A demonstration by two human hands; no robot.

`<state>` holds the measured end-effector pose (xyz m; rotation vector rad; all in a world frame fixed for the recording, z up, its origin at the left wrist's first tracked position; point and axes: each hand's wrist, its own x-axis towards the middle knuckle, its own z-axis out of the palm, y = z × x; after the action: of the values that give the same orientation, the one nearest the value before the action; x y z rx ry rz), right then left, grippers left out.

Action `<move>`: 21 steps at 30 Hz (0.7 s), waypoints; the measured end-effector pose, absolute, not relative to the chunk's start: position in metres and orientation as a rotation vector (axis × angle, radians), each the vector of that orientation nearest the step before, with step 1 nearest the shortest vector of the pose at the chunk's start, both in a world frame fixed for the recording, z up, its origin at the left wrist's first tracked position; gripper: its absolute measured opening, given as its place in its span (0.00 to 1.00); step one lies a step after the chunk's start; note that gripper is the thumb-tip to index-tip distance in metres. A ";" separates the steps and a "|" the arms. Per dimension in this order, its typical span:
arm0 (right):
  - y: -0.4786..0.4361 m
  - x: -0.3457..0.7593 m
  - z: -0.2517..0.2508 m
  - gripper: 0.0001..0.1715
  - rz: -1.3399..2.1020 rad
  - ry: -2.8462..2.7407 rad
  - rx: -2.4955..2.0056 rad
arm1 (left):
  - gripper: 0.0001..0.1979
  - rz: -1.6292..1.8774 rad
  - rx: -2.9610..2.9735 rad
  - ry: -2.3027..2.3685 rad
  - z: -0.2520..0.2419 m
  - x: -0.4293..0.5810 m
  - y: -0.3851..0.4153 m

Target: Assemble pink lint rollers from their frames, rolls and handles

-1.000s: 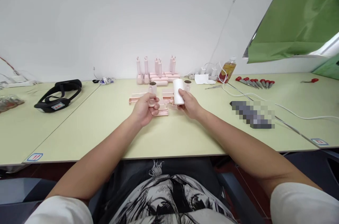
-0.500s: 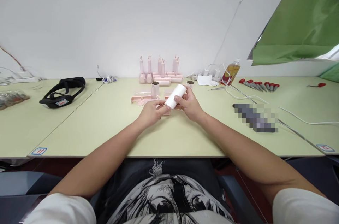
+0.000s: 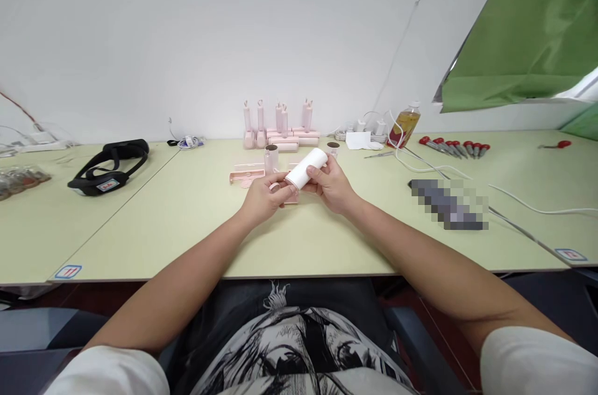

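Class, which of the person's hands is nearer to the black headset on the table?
Left. The left hand lies right of the black headset; the right hand, gripping the white roll, is farther right.

no readable text, table stickers blurred

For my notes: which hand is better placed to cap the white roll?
Likely left: left hand holds a small pink ring cap at the white cylindrical roll's near end; right hand grips its body.
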<state>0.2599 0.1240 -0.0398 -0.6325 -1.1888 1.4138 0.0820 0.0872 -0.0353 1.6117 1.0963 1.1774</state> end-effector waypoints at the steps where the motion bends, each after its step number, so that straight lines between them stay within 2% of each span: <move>1: 0.124 0.260 -0.040 0.31 1.414 -1.189 -0.631 | 0.18 1.177 1.609 1.102 -0.035 0.082 0.087; 8: 0.125 0.261 -0.041 0.32 1.420 -1.194 -0.613 | 0.19 1.195 1.572 1.142 -0.035 0.081 0.090; 16: 0.120 0.257 -0.039 0.33 1.420 -1.225 -0.639 | 0.14 1.288 1.673 1.170 -0.037 0.080 0.093; 21: 0.122 0.258 -0.037 0.35 1.333 -1.247 -0.646 | 0.18 1.215 1.447 1.081 -0.036 0.085 0.090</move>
<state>0.2580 0.1218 -0.0374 -0.6464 -1.2465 1.3325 0.0850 0.0901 -0.0358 1.4471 1.0810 1.2155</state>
